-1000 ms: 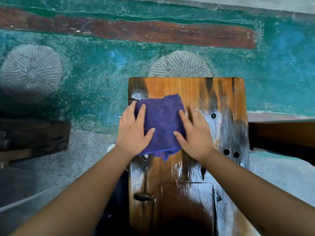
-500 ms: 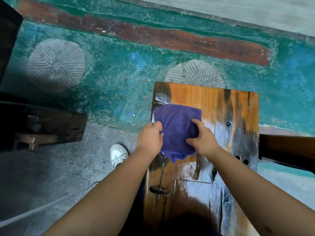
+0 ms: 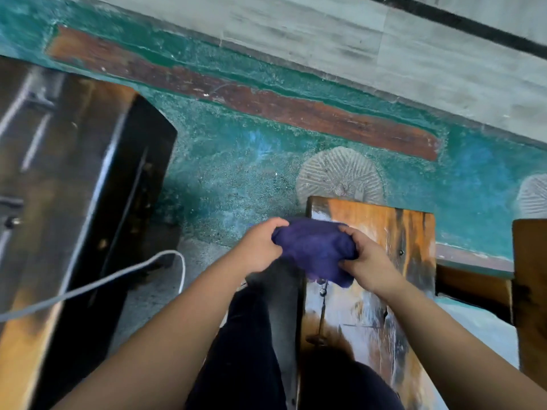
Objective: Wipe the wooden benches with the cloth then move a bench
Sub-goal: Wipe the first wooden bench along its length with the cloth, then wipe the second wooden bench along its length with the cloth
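Observation:
A bunched purple cloth (image 3: 315, 250) hangs above the far left corner of a glossy orange-and-black wooden bench (image 3: 393, 261). My left hand (image 3: 262, 247) grips the cloth's left side and my right hand (image 3: 365, 258) grips its right side, fingers curled round the fabric. The cloth is lifted off the bench top and reaches past the bench's left edge. A second, darker wooden bench (image 3: 68, 184) lies at the left, blurred by motion.
A third wooden piece (image 3: 529, 291) stands at the right edge, joined by a low rail (image 3: 473, 285). A grey cable (image 3: 97, 285) loops over the concrete floor between the benches. Green painted floor with round stone discs (image 3: 340, 176) lies beyond. My dark trouser legs show below.
Both hands went from pressing flat on the cloth to gathering it and lifting it off the bench. The view swung left, bringing the dark left bench into sight.

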Tool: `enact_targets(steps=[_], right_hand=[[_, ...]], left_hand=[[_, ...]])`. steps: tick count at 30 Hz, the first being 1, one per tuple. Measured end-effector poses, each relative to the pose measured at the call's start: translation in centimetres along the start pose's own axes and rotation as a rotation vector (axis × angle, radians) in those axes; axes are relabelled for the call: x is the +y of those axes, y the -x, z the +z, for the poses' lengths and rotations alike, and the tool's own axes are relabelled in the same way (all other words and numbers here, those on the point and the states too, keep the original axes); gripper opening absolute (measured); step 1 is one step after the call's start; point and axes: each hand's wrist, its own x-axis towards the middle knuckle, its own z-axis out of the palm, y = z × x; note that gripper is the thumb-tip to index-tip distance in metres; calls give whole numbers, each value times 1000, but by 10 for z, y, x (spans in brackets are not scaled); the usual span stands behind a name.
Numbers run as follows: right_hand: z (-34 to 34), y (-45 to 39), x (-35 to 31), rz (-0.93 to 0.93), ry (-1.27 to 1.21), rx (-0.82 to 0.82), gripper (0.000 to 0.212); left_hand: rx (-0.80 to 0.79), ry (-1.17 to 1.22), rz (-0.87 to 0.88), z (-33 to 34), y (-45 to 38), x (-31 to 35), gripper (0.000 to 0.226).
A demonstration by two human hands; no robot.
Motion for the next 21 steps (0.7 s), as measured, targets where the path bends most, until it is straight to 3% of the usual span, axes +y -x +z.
enact_targets(steps=[4, 7, 9, 12, 15, 21], right_hand=[[6, -2, -91, -172, 527, 214, 52], [-10, -5, -147, -292, 580, 212, 27], [-29, -5, -178, -406, 475, 179, 16], [-58, -6, -226, -513, 305, 11, 13], [-74, -12, -278, -401, -84, -204, 7], [-81, -74, -377, -259, -738, -340, 16]], left_hand=[[266, -433, 178, -64, 22, 46, 25], [469, -617, 272, -108, 45, 83, 8], [526, -583, 296, -137, 60, 110, 9], [471, -322, 353, -180, 81, 155, 12], [375, 108, 296, -212, 94, 199, 9], [459, 777, 243, -265, 63, 258, 6]])
